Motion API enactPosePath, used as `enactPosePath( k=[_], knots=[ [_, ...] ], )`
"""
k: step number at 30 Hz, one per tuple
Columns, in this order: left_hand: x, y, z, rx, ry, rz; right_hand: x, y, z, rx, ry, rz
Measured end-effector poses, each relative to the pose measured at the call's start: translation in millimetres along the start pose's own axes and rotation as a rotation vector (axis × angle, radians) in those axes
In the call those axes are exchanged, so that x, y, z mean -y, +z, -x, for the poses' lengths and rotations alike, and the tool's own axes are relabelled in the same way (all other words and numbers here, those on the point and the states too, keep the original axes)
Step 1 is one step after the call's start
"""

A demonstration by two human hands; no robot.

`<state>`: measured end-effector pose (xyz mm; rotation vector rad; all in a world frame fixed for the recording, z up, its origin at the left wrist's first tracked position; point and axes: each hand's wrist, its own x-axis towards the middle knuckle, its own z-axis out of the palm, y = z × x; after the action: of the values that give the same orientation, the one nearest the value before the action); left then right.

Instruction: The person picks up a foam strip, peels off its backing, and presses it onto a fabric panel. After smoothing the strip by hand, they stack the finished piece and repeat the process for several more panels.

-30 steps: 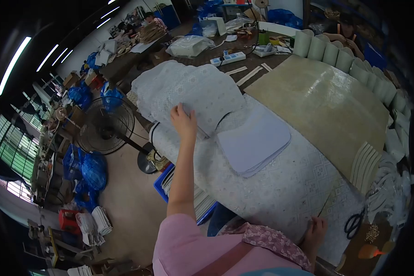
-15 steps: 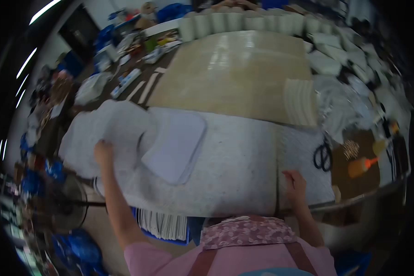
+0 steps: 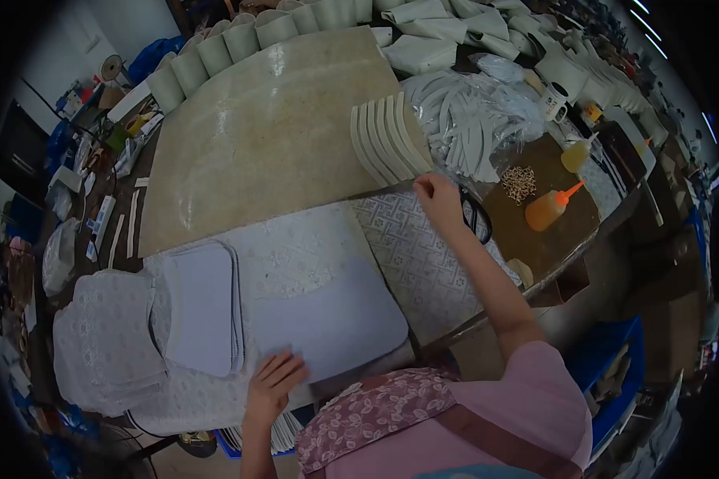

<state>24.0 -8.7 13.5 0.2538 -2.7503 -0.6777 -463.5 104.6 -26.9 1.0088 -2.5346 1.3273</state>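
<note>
A single pale lavender-white cut sheet (image 3: 335,323) lies on the lace-patterned cover near the table's front edge. My left hand (image 3: 276,382) rests at its lower left edge, fingers apart and flat. Farther right, my right hand (image 3: 438,191) is at the lower end of a row of curved cream strips (image 3: 387,140), its fingers pinched together; what they hold, if anything, is too small to name. A stack of similar sheets (image 3: 204,311) sits to the left, beside a pile of white lace-patterned pieces (image 3: 108,339).
Black-handled scissors (image 3: 478,215), an orange glue bottle (image 3: 549,209), a yellowish bottle (image 3: 576,153) and small metal rings (image 3: 519,184) are at the right. Bagged strips (image 3: 471,120) lie behind them. Rolled pieces (image 3: 236,40) line the back of the tan board (image 3: 272,128).
The view has turned right. A single sheet now lies in front of me. My left hand has left the lace-patterned pile for this sheet, and my right hand has moved to the strips.
</note>
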Motion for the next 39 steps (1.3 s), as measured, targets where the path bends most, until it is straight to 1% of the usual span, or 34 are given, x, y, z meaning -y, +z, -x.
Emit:
enactPosePath(
  k=[1, 2, 5, 8, 11, 14, 17, 20, 23, 26, 29, 32, 35, 39],
  knots=[
    [0, 3, 6, 0.057, -0.025, 0.053, 1, 5, -1, 0.040, -0.014, -0.016],
    [0, 3, 11, 0.143, -0.101, 0.058, 2, 12, 0, 0.081, -0.027, -0.034],
    [-19, -16, 0, 0.247, -0.263, 0.075, 11, 36, 0, 0.092, 0.035, -0.085],
    [-23, -27, -7, 0.270, -0.271, 0.176, 14, 56, -6, 0.088, -0.001, 0.059],
    [-35, -34, -30, 0.200, -0.232, 0.155, 23, 65, -8, 0.063, 0.020, 0.149],
    [-40, -32, -51, 0.100, -0.192, 0.187, 12, 75, -11, 0.068, 0.022, 0.137],
    [-40, -32, -73, 0.073, -0.145, 0.238, 11, 77, -13, 0.069, 0.077, 0.164],
    [-39, -31, -96, 0.060, -0.081, 0.233, 20, 73, -12, 0.116, 0.093, 0.173],
    [-37, -30, -119, 0.039, 0.006, 0.195, 20, 76, -13, 0.114, 0.078, 0.195],
    [-32, -28, -140, 0.026, 0.031, 0.202, 28, 73, -14, 0.142, 0.146, 0.128],
    [-18, -21, -166, -0.058, 0.047, 0.135, 22, 76, -15, 0.156, 0.135, 0.021],
    [11, -6, -209, -0.249, 0.105, 0.048, 47, 54, -21, 0.384, 0.412, -0.389],
    [30, 7, -254, -0.314, 0.104, -0.048, 60, 34, -27, 0.520, 0.530, -0.590],
    [31, 21, -294, -0.316, 0.251, -0.089, 76, 7, -19, 0.689, 0.602, -0.677]
  ],
)
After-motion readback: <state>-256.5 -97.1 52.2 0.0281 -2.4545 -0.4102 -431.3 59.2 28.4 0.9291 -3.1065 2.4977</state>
